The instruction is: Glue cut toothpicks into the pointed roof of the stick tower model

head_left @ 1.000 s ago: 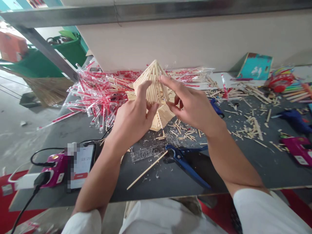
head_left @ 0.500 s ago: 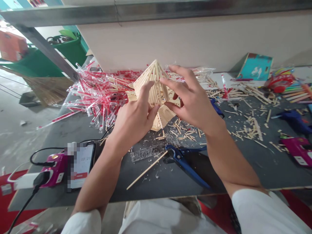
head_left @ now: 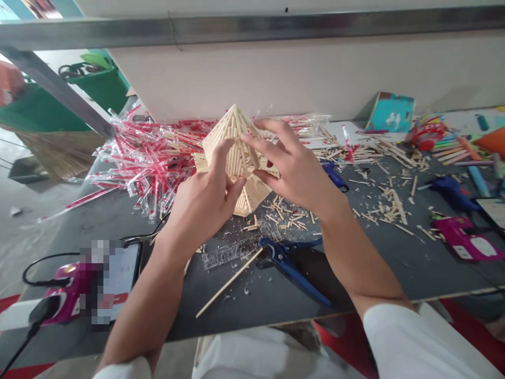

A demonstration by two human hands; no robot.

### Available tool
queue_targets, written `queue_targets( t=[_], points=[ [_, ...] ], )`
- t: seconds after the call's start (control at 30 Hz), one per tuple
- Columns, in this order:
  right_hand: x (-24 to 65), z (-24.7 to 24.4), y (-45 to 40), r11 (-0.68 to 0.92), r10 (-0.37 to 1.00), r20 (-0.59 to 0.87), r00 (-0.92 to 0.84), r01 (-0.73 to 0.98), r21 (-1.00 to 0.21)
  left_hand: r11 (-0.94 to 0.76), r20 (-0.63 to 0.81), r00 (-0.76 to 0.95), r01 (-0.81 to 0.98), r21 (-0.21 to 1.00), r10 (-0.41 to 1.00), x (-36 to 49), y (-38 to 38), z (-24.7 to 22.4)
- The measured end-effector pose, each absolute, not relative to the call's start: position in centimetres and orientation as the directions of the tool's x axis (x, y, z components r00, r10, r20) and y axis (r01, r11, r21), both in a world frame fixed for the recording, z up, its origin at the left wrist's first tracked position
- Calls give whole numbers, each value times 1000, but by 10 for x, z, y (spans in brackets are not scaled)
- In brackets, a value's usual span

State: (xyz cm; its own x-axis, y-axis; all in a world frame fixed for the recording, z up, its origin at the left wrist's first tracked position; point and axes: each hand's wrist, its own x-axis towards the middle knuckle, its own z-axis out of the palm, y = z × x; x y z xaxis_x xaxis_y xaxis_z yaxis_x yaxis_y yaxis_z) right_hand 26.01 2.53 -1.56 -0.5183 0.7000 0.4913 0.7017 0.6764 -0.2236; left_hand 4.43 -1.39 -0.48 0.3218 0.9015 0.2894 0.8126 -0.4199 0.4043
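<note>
A pointed model made of pale wooden sticks [head_left: 235, 152] stands on the dark table, its cone-like roof above a flat slatted base [head_left: 252, 196]. My left hand [head_left: 205, 200] is at its front left, thumb and forefinger against the stick wall. On the right side, my right hand [head_left: 294, 163] has its fingertips on the roof's edge, fingers curved round it. Both hands hide part of the model's lower half. Nearer to me lie a blue-handled cutter [head_left: 294, 268], a single long stick [head_left: 229, 284] and a clear ruler [head_left: 224, 255].
Red-and-clear wrappers [head_left: 142, 158] are heaped at the left. A phone [head_left: 122, 279] and a magenta power block [head_left: 69, 289] lie front left. Stick offcuts [head_left: 390, 208], a blue glue gun [head_left: 452, 190] and another magenta block [head_left: 467, 239] are at the right. A metal bar [head_left: 252, 31] crosses above.
The camera view has shifted, so most things appear further left. My hands remain at the stick model, with the right fingertips still along its roof edge.
</note>
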Motion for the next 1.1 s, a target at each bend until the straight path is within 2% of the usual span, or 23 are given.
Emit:
queue_targets(
  t=[0.33,0.47,0.6,0.73,0.93,1.1],
  points=[
    [259,-16,22,655,725,458,-515,720,-228,-392,217,330,827,403,919,45,-17,2],
    [262,-17,22,666,719,467,-516,705,-246,-437,325,314,786,438,892,37,-13,0],
    [262,-18,23,678,708,481,-517,688,-260,-427,506,152,762,487,849,34,-3,-6],
    [261,-20,25,676,707,504,-495,681,-280,-461,658,41,746,481,752,35,13,-19],
    [261,-20,26,704,683,539,-493,641,-306,-498,591,115,678,540,798,37,32,-35],
    [261,-23,26,714,668,558,-492,635,-295,-525,607,147,680,511,781,41,35,-35]
  ],
)
